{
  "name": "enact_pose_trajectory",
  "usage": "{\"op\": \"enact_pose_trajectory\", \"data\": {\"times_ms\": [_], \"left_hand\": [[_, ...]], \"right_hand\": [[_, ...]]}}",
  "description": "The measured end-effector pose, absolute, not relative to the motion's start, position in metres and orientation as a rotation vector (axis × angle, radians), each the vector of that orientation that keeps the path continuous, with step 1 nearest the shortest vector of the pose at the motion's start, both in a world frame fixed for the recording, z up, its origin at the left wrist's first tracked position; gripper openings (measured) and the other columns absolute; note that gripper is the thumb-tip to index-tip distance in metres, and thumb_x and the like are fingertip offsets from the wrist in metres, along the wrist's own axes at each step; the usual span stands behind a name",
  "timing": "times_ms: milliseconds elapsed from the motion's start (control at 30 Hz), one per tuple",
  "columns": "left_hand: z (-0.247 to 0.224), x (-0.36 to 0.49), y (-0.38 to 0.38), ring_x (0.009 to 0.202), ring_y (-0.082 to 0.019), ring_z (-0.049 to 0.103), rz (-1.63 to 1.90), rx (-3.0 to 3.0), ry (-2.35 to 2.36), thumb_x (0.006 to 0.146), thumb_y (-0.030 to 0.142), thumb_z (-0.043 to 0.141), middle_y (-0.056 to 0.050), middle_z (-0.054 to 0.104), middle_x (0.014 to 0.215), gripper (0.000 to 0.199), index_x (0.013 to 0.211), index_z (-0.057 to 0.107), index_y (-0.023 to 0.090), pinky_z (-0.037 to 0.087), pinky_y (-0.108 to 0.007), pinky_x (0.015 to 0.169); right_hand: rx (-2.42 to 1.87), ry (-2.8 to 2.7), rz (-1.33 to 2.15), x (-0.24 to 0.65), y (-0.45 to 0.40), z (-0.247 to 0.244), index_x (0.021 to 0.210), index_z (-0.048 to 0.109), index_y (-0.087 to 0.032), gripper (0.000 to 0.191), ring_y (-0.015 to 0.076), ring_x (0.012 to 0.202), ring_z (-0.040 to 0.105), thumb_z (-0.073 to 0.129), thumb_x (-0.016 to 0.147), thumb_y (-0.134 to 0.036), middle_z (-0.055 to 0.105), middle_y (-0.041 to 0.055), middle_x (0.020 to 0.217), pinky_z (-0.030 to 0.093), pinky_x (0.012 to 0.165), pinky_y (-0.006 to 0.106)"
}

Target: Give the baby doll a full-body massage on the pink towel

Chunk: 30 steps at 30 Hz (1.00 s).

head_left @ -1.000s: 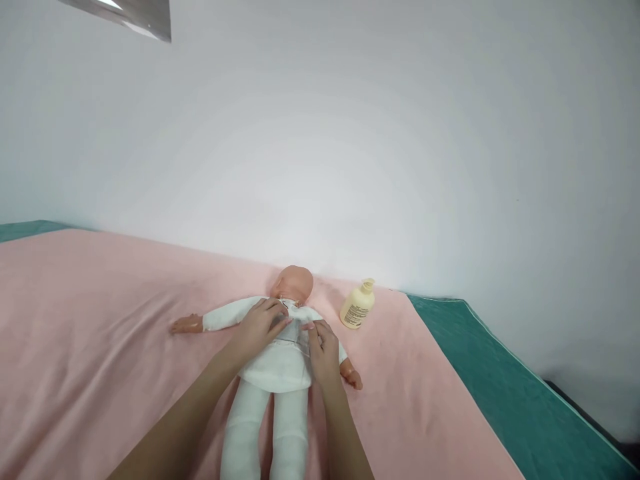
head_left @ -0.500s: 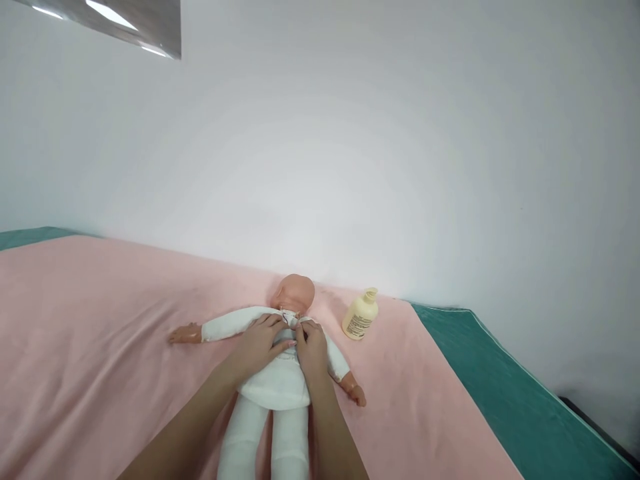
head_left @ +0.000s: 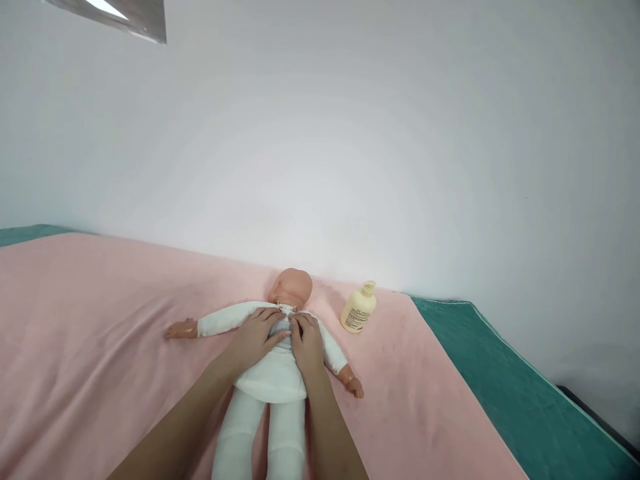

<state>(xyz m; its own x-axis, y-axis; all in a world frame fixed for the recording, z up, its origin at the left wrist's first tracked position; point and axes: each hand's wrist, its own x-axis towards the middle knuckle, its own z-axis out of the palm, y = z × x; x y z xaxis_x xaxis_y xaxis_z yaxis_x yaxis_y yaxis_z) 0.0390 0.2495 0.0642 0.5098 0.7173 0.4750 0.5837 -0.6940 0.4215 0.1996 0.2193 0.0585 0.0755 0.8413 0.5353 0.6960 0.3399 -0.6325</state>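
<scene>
A baby doll (head_left: 273,380) with a white cloth body lies with its arms spread and its head at the far end. My left hand (head_left: 257,337) rests on the left side of its upper torso, fingers stretched out and thumb apart. On the other side of the torso lies my right hand (head_left: 306,340), its fingers slightly bent against the cloth. Both hands touch the doll near its neck, with a small gap between them, and neither grips anything. Beyond the doll's right-hand arm stands a pale yellow pump bottle (head_left: 359,308) with a printed label.
A pink cloth (head_left: 100,313) with folds at the left lies under the doll. Green covering (head_left: 500,373) shows at the right and far left. A white wall (head_left: 320,133) rises just behind the doll's head. A grey shiny panel (head_left: 135,20) hangs at the upper left.
The whole view has shifted slightly, so everything sits a little higher and further left. My hands stay on the doll's upper torso, with the fingers moved only slightly.
</scene>
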Motion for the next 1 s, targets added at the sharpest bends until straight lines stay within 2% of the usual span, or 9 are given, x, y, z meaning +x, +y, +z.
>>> {"op": "enact_pose_trajectory", "data": {"times_ms": [233, 533, 767, 1000], "left_hand": [[0.062, 0.04, 0.25, 0.115, -0.025, 0.05, 0.916, 2.537, 1.12, 0.092, 0.052, 0.043, -0.007, 0.059, 0.123, 0.043, 0.118, 0.058, 0.021, 0.039, -0.042, 0.1], [0.053, 0.043, 0.253, 0.117, -0.026, 0.047, 1.011, 2.476, 1.207, 0.092, 0.054, 0.041, -0.01, 0.056, 0.122, 0.049, 0.124, 0.055, 0.019, 0.037, -0.045, 0.101], [0.056, 0.043, 0.254, 0.115, -0.026, 0.049, 0.968, 2.409, 1.183, 0.092, 0.051, 0.041, -0.009, 0.059, 0.12, 0.046, 0.118, 0.059, 0.018, 0.038, -0.045, 0.101], [0.073, 0.036, 0.247, 0.122, -0.026, 0.045, 0.96, 2.334, 1.113, 0.091, 0.05, 0.044, -0.009, 0.055, 0.127, 0.046, 0.125, 0.056, 0.02, 0.037, -0.044, 0.104]], "right_hand": [[-1.416, -1.683, 0.191, 0.2, 0.222, 0.058, 0.09, 0.068, -0.017, 0.024, 0.022, 0.093, 0.056, 0.044, 0.092, -0.018, 0.067, 0.0089, 0.099, 0.04, 0.087, 0.035], [-1.417, -1.693, 0.172, 0.2, 0.22, 0.056, 0.11, 0.064, -0.014, 0.028, 0.0231, 0.108, 0.053, 0.043, 0.091, -0.017, 0.063, 0.0116, 0.114, 0.038, 0.097, 0.038], [-1.429, -1.73, 0.189, 0.2, 0.223, 0.055, 0.105, 0.068, -0.015, 0.028, 0.0248, 0.105, 0.055, 0.044, 0.09, -0.016, 0.064, 0.0119, 0.112, 0.04, 0.096, 0.041], [-1.328, -1.651, 0.261, 0.206, 0.207, 0.069, 0.113, 0.063, -0.017, 0.029, 0.0214, 0.111, 0.053, 0.042, 0.094, -0.024, 0.061, 0.0103, 0.116, 0.039, 0.099, 0.037]]}}
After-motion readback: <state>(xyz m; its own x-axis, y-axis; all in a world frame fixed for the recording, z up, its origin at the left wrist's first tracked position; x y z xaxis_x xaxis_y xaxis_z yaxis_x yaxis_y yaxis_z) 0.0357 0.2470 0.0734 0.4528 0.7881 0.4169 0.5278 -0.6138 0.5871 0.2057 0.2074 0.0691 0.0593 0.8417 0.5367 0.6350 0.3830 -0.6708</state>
